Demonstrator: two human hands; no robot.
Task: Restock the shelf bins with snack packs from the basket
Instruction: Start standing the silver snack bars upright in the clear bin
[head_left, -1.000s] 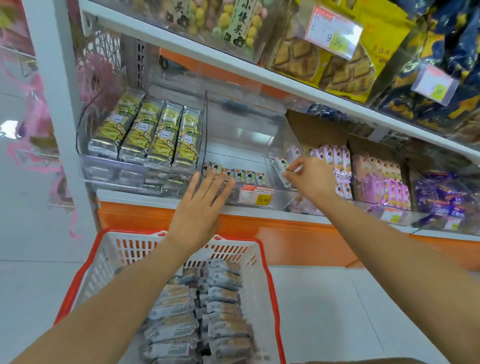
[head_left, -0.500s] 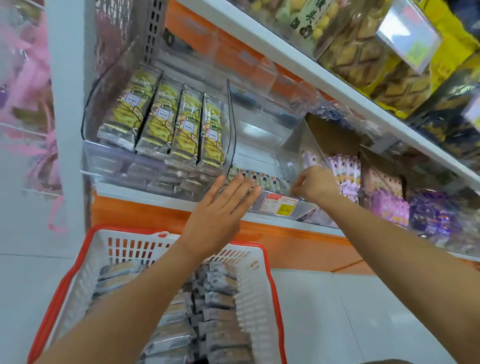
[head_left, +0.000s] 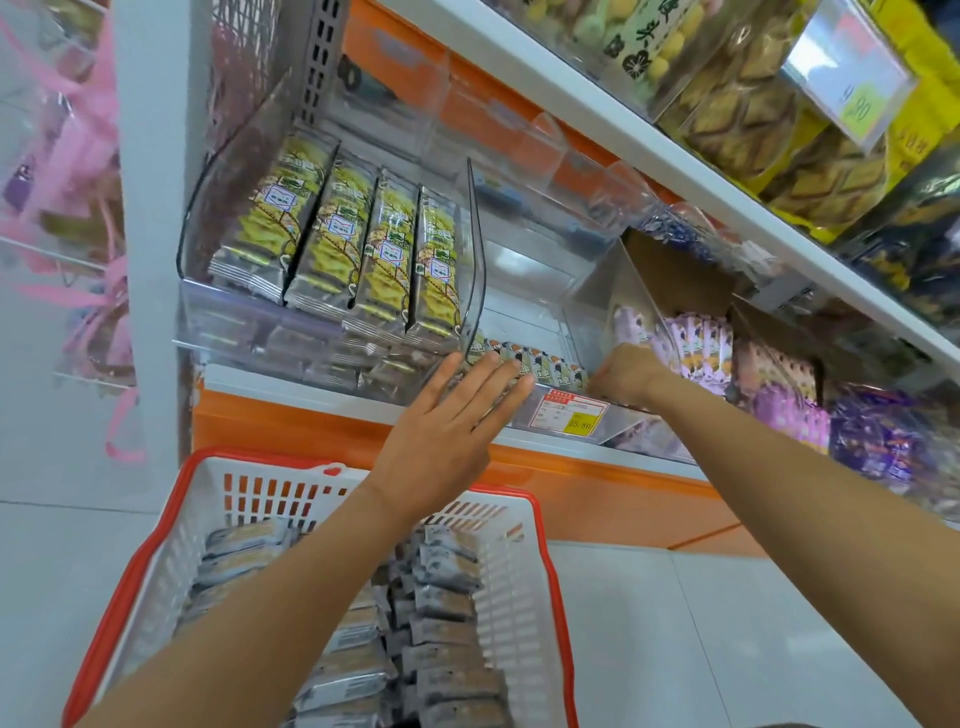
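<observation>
Far left, pink ribbon bows (head_left: 78, 156) hang beside the white metal shelf post (head_left: 150, 260). Next to the post, a clear plastic bin (head_left: 234, 332) holds four rows of yellow-green snack packs (head_left: 332, 244) lying on a slope. Below stands the white slatted plastic basket with a red rim (head_left: 260, 458), stacked with grey-wrapped snack packs (head_left: 447, 613). Above it the left hand (head_left: 441, 426) is spread flat, fingers straight and holding nothing, its tips at the front of the middle clear bin (head_left: 530, 291). Only a single row of small patterned packs (head_left: 535, 364) stands along that bin's front, behind a red-and-yellow price label (head_left: 571, 413). The right hand (head_left: 631, 371) reaches over the bin's right end, at the row's last pack; its fingers curl away from me, so I cannot tell whether they grip anything. Further right sit pink-and-purple wrapped packs (head_left: 696, 348).
</observation>
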